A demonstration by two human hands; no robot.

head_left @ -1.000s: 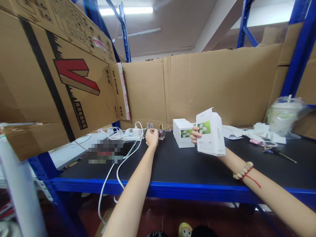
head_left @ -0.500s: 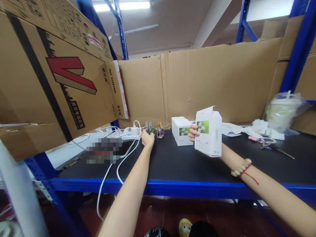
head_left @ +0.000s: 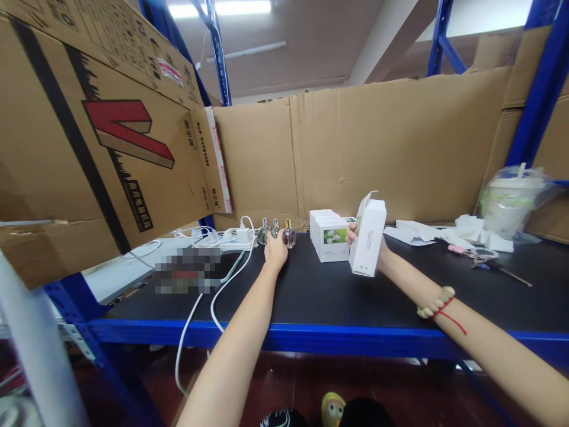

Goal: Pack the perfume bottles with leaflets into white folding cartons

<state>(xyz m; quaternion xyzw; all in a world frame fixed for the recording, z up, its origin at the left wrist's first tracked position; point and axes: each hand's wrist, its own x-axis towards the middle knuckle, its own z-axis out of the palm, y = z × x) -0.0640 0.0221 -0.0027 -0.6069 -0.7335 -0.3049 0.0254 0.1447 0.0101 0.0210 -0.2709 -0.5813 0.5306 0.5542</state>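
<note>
Three small glass perfume bottles stand in a row at the back of the black shelf top. My left hand (head_left: 276, 253) is closed at the middle, silver-capped perfume bottle (head_left: 276, 226), its fingers partly hiding the glass. To its left is another silver-capped bottle (head_left: 264, 235), and close on its right a pinkish gold-capped bottle (head_left: 290, 236). My right hand (head_left: 351, 233) grips a white carton (head_left: 370, 240) with a flower picture, raised, tilted and turned side-on, its top flap up. Several similar white cartons (head_left: 333, 243) stand in a row just left of it.
A phone (head_left: 229, 267) and white cables (head_left: 222, 296) lie left, near a power strip (head_left: 242, 237). Folded white paper (head_left: 411, 233), crumpled tissues (head_left: 469, 228), keys (head_left: 482, 255) and a bagged drink cup (head_left: 509, 201) are right. Cardboard (head_left: 377, 142) walls the back; a large box (head_left: 133, 148) overhangs left.
My left hand has moved a little right, and the middle bottle now stands apart from the left one. My right hand has turned the carton from its front to its narrow side, shifting slightly left.
</note>
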